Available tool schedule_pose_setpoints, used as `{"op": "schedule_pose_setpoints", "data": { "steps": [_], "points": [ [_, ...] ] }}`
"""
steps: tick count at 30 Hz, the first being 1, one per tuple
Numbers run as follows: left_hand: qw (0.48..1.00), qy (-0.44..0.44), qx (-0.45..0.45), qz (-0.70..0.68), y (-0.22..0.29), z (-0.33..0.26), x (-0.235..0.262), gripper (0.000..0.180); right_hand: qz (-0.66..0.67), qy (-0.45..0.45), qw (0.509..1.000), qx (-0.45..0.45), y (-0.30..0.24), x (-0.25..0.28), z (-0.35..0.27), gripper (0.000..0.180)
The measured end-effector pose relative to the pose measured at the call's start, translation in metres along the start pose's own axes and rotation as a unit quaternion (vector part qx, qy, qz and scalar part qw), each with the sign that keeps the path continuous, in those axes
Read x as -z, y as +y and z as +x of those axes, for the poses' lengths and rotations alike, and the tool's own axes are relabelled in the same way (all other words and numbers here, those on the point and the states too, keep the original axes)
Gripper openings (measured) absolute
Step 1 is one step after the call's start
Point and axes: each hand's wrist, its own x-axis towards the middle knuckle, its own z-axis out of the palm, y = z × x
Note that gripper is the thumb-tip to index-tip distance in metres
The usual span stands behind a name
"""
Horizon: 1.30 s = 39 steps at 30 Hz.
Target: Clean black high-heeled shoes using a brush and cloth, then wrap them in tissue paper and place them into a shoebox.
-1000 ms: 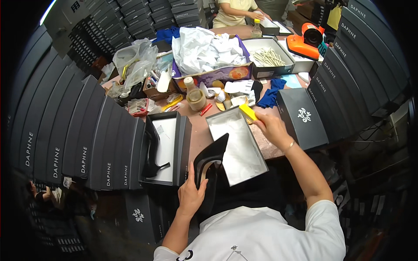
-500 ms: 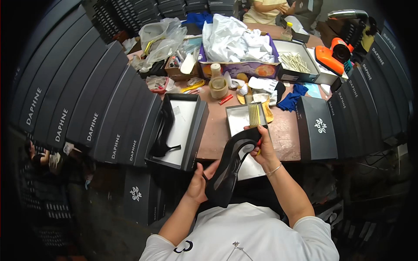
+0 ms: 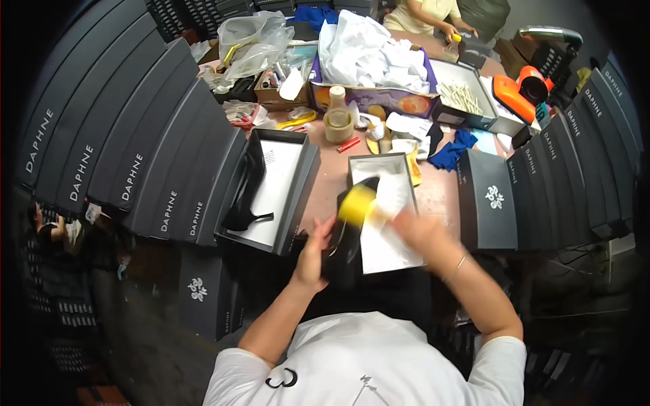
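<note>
Head view showed a black high-heeled shoe (image 3: 347, 237) clutched in the left hand (image 3: 313, 254), grip clamped around the shoe's lower part, held over the near edge of the open white-lined box (image 3: 399, 250) on the table (image 3: 332, 183). Ran lengthwise away from the body, lower end at the left grip, far end up near a yellow object (image 3: 357, 204) blurred with motion. Right hand (image 3: 421, 233) sat just beside the shoe on its right, also blurred, so whether its grip was closed on the yellow piece or on white paper (image 3: 393, 196) could not be told. Lay a second black shoe (image 3: 247, 189) in another open box (image 3: 298, 196) to the left, apart from both hands. Stood beyond the boxes a roll of tape (image 3: 338, 122), a blue cloth (image 3: 455, 147) and a box lid (image 3: 489, 199) to the right; stacked dark shoe boxes (image 3: 128, 142) curved along the left. Nothing between hands and the near box. Worked at the far end another person (image 3: 426, 12).
</note>
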Motion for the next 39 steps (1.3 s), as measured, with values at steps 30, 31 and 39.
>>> {"op": "schedule_pose_setpoints", "data": {
  "steps": [30,31,39],
  "points": [
    [0.970,0.043,-0.099,-0.218,0.048,0.054,-0.034,0.059,0.176,0.216,0.954,-0.111,-0.054,-0.024,-0.046,0.039],
    [0.972,-0.017,-0.087,-0.216,0.051,0.055,-0.026,0.055,0.272,0.293,0.904,-0.153,-0.038,-0.054,-0.059,0.038],
    [0.976,-0.049,-0.211,-0.011,-0.011,0.032,-0.063,0.055,0.789,0.278,0.525,-0.159,-0.071,-0.007,0.001,0.062]
  ]
}}
